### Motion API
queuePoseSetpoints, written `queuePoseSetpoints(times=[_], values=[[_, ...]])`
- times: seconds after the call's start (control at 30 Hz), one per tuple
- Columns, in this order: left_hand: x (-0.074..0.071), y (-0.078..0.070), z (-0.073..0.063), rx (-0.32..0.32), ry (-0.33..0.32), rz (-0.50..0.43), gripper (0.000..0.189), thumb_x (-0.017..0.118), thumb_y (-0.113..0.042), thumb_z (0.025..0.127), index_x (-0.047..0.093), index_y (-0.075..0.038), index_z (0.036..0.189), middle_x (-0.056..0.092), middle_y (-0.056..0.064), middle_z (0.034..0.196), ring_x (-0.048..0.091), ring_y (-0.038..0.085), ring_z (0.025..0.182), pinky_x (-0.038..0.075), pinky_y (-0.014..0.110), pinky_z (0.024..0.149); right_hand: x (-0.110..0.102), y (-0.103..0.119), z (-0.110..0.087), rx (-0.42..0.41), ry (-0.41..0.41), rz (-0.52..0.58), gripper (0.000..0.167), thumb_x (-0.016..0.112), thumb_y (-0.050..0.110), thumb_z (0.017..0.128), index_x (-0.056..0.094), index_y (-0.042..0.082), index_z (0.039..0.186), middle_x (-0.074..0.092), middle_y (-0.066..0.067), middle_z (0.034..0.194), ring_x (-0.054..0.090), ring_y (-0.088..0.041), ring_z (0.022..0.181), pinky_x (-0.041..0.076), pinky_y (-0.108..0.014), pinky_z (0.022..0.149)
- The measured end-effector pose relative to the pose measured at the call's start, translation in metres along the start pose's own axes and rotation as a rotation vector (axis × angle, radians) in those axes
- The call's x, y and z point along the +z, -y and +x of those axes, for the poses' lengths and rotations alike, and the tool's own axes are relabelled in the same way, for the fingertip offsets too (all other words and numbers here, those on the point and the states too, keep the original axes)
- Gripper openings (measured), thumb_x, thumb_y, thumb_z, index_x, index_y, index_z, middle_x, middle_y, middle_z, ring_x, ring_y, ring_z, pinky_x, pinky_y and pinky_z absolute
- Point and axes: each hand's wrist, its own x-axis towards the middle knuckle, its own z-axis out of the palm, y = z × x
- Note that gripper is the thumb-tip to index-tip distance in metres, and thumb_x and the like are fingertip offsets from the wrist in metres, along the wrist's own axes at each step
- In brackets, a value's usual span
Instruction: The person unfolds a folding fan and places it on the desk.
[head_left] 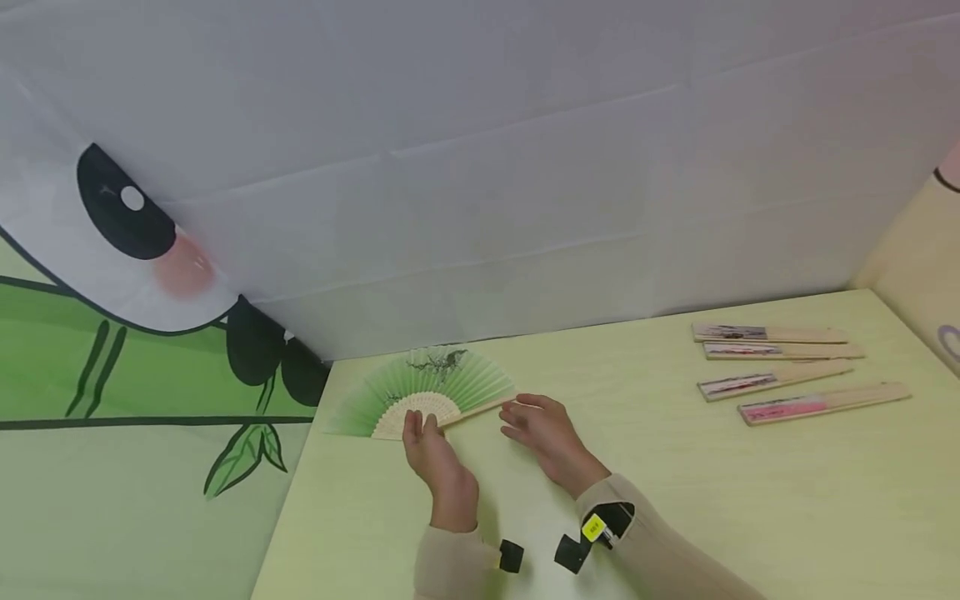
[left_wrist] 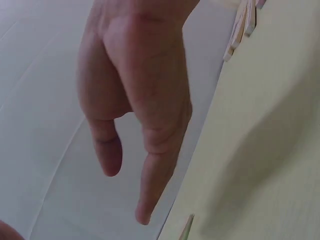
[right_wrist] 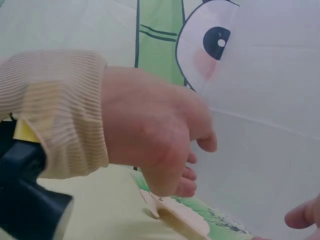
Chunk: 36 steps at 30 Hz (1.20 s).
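A green folding fan with a dark bird-and-branch print lies spread on the table's left part. My left hand is over the near edge of its pale ribs. In the right wrist view the left hand appears above the fan, its fingers loosely bent and nothing visible in them. Close to the outer end of the fan's right guard stick is my right hand. The left wrist view shows the right hand with thumb and finger apart, above the fan's tip.
Several folded fans lie at the table's right: a dark-printed one, one just below it, a red-toned one and a pink one. A pale cloth wall rises behind the table; a printed cloth hangs left.
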Motion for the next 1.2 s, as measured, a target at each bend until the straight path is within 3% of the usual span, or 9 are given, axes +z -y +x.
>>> queuePoseSetpoints(times=[0.43,0.67,0.77,1.0,1.2], values=[[0.04,0.043,-0.053,-0.052,0.13,0.032,0.055,0.043,-0.011,0.11,0.029,0.006,0.161,0.031,0.024,0.168,0.032,0.039,0.154,0.03,0.053,0.126,-0.055,0.035,-0.031,-0.115,-0.082,-0.089,0.045,0.053,-0.002,0.107,0.04,-0.01,0.149,0.051,-0.034,0.152,0.055,-0.039,0.14,0.053,-0.041,0.11],[0.057,0.062,-0.081,-0.075,0.221,0.048,0.057,0.044,-0.012,0.109,0.03,0.007,0.161,0.032,0.027,0.167,0.032,0.042,0.154,0.032,0.054,0.125,-0.099,0.055,-0.046,-0.14,-0.137,-0.175,0.047,0.051,0.002,0.11,0.036,-0.007,0.154,0.047,-0.029,0.157,0.066,-0.009,0.124,0.055,-0.027,0.104],[0.062,0.069,-0.09,-0.088,0.245,0.06,0.057,0.045,-0.013,0.109,0.03,0.006,0.161,0.033,0.026,0.167,0.032,0.042,0.154,0.032,0.054,0.126,-0.117,0.059,-0.049,-0.135,-0.153,-0.171,0.05,0.051,0.003,0.11,0.033,-0.007,0.156,0.049,-0.025,0.157,0.067,-0.003,0.119,0.055,-0.027,0.104],[0.07,0.078,-0.102,-0.129,0.27,0.093,0.057,0.045,-0.016,0.11,0.03,0.002,0.162,0.034,0.024,0.167,0.035,0.042,0.152,0.031,0.056,0.126,-0.148,0.065,-0.056,-0.147,-0.185,-0.146,0.051,0.052,0.003,0.11,0.032,-0.006,0.156,0.068,0.012,0.123,0.068,0.002,0.112,0.057,-0.027,0.102],[0.078,0.085,-0.108,-0.134,0.275,0.077,0.056,0.047,-0.014,0.109,0.033,0.003,0.16,0.036,0.024,0.166,0.035,0.041,0.153,0.033,0.053,0.126,-0.165,0.07,-0.061,-0.17,-0.204,-0.124,0.048,0.054,0.004,0.11,0.036,-0.004,0.153,0.07,0.019,0.114,0.07,0.002,0.108,0.058,-0.025,0.098]])
